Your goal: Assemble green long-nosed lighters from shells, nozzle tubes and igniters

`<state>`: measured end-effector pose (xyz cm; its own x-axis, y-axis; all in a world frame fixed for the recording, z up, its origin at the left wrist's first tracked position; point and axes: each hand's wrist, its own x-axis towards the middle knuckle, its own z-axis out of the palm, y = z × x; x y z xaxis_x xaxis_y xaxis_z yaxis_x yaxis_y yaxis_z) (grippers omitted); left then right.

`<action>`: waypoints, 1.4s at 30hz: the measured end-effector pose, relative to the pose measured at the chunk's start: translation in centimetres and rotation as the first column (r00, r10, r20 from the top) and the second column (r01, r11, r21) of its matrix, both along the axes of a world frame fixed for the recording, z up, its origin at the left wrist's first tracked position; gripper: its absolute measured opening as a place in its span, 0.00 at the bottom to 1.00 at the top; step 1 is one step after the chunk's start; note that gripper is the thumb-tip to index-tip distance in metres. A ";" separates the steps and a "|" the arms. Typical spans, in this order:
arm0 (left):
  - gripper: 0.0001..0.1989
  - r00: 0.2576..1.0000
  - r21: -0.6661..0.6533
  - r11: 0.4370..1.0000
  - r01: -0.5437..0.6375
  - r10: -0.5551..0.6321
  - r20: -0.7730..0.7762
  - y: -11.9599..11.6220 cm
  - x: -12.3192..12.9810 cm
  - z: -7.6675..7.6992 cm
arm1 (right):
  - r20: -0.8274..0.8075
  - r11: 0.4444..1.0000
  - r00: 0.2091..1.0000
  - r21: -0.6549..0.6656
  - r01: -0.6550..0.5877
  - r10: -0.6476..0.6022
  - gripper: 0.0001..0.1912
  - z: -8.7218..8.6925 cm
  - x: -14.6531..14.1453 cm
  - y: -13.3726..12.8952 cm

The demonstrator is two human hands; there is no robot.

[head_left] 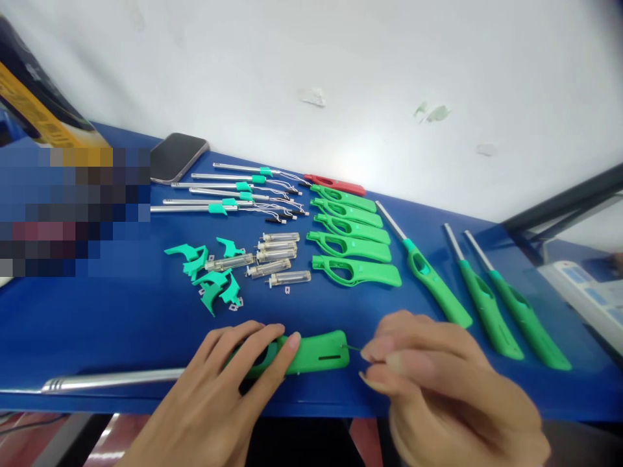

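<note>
A long-neck lighter (316, 353) with a green handle lies near the table's front edge, its metal tube pointing left. My left hand (233, 376) is closed over the handle, hiding much of the trigger opening. At the handle's right end, my right hand (433, 376) pinches a thin, dark pin-like piece (351, 347) whose tip meets the handle near a slot. Most of that piece is hidden by my fingertips. Above the hands lie clear fuel tanks (289, 278), teal triggers (211, 285) and open green handle shells (360, 271).
Metal tubes with wires (219, 185) lie at the back left beside a phone (179, 157). A red handle shell (335, 184) is behind the green ones. Three lighters (491, 311) stretch along the right. A white wall (341, 52) closes off the back.
</note>
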<state>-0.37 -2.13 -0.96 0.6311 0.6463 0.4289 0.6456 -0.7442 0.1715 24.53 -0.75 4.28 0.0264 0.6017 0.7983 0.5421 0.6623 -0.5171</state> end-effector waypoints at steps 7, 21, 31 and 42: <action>0.38 0.998 -0.034 0.997 -0.062 0.061 -0.030 -0.8 0.1 0.2 | 0.047 0.985 0.999 -0.174 0.019 -0.010 0.16 0.3 1.0 -1.4; 0.26 0.991 0.130 0.991 -0.035 0.052 -0.127 -0.3 -1.4 0.0 | -0.175 0.993 0.979 -0.066 0.093 -0.103 0.28 -0.7 0.1 0.2; 0.16 0.988 0.181 0.976 -0.121 0.102 0.115 0.8 1.4 1.3 | -0.290 0.995 0.951 -0.028 0.101 -0.105 0.20 -1.1 1.7 2.0; 0.14 0.968 0.146 0.975 -0.168 0.135 0.210 1.2 1.2 2.2 | -0.047 0.915 0.998 -0.403 0.010 -0.031 0.09 0.2 4.0 0.7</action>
<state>0.85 -0.90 1.22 0.4233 0.6395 0.6418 0.7182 -0.6687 0.1926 28.55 -0.08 4.48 0.0767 0.8707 0.4858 0.5190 0.3812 -0.7651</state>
